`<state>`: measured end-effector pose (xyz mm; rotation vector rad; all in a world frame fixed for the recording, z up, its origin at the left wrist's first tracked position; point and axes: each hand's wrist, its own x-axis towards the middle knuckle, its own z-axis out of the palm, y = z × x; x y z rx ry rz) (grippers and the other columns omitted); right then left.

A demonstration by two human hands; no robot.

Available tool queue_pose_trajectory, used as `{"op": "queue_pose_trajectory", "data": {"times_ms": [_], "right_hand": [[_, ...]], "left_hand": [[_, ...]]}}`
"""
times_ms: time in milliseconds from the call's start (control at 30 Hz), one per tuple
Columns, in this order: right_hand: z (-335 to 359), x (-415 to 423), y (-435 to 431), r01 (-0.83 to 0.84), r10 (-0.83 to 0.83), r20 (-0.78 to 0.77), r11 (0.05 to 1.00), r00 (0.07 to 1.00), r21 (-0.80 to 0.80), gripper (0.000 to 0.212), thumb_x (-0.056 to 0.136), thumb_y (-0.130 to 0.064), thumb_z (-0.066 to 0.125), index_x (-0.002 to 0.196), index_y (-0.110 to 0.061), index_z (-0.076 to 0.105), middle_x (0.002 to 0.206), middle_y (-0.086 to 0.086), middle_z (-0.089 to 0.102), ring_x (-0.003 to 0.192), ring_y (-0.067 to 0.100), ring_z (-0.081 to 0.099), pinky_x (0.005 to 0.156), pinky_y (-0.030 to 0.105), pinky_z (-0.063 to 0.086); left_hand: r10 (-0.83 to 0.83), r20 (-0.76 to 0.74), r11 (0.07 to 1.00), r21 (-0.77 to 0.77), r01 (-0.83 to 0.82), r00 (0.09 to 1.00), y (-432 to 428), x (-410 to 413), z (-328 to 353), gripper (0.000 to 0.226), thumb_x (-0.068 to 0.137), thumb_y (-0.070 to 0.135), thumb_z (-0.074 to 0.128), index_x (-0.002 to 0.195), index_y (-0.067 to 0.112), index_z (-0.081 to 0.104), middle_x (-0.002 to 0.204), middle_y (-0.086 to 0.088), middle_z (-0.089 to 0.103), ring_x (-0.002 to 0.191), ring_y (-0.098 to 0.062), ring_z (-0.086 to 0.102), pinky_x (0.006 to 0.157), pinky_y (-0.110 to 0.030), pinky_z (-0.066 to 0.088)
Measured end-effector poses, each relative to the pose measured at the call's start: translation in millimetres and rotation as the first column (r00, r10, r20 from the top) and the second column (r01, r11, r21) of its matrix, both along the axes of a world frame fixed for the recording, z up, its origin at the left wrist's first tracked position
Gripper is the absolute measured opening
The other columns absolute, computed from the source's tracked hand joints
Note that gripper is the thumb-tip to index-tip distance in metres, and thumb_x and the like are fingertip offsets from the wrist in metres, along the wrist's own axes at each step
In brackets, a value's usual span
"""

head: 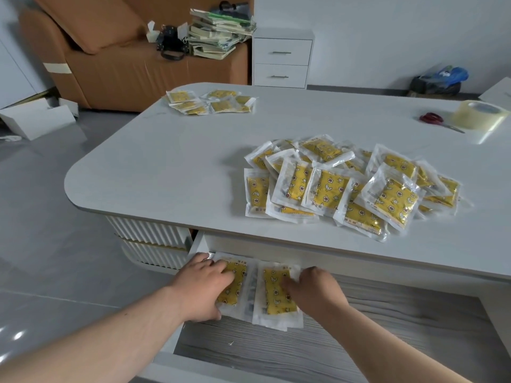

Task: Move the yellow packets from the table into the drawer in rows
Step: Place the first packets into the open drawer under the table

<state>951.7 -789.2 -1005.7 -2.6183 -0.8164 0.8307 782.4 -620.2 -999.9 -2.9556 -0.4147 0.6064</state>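
The drawer (345,349) stands pulled open under the table's near edge, its floor grey wood grain. Two yellow packets lie side by side at its back left. My left hand (201,286) rests flat on the left packet (235,288), fingers spread over it. On the right packet (273,294) sits my right hand (315,291), fingertips touching its right edge. A big heap of yellow packets (351,186) sits on the white table (171,167) right of centre. A smaller cluster of packets (213,102) lies at the far edge.
Red-handled scissors (434,118) and a roll of clear tape (481,114) lie at the table's far right. Beyond the table stand a brown sofa (110,64) with stacked books (218,31) and a white two-drawer cabinet (282,59). White boxes (36,120) lie on the floor at left.
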Motion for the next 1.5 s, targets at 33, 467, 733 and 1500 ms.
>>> {"op": "queue_pose_trajectory", "data": {"times_ms": [33,467,733,1500], "right_hand": [[2,-1,-5,-0.113,0.118,0.119,0.992,0.986,-0.049,0.043,0.092,-0.056,0.048,0.090,-0.015,0.061,0.084,0.001,0.060,0.079,0.019,0.063,0.062,0.028,0.049],[-10,-9,-19,-0.585,0.595,0.223,0.802,0.772,-0.118,0.083,0.081,-0.069,0.055,0.152,-0.040,0.025,0.154,-0.004,0.017,0.137,0.023,0.022,0.118,0.040,0.028],[-16,-15,-13,-0.600,0.604,0.298,0.792,0.739,-0.118,0.085,0.080,-0.071,0.053,0.153,-0.039,0.022,0.158,0.000,0.013,0.139,0.026,0.019,0.120,0.040,0.020],[-16,-8,-14,-0.544,0.530,0.299,0.838,0.793,-0.044,0.078,0.083,-0.069,0.050,0.151,-0.040,0.028,0.163,-0.007,0.014,0.147,0.022,0.012,0.121,0.039,0.011]], "left_hand": [[0.001,0.000,1.000,0.004,-0.001,1.000,-1,0,0,0.078,0.074,0.057,0.070,0.139,0.024,0.043,0.148,-0.002,0.038,0.137,-0.025,0.035,0.121,-0.041,0.008],[-0.010,0.019,1.000,0.023,0.010,1.000,-3,0,0,0.081,0.072,0.059,0.069,0.139,0.024,0.041,0.149,0.001,0.037,0.136,-0.023,0.034,0.118,-0.041,0.014],[-0.006,0.011,0.999,0.036,0.006,1.000,-4,1,1,0.080,0.072,0.058,0.067,0.139,0.024,0.039,0.149,0.000,0.035,0.136,-0.024,0.032,0.117,-0.041,0.014],[0.007,-0.042,0.998,0.065,-0.004,0.999,-3,4,1,0.091,0.081,0.071,0.047,0.155,0.032,0.010,0.164,-0.006,0.006,0.151,-0.025,0.005,0.117,-0.052,-0.018]]}}
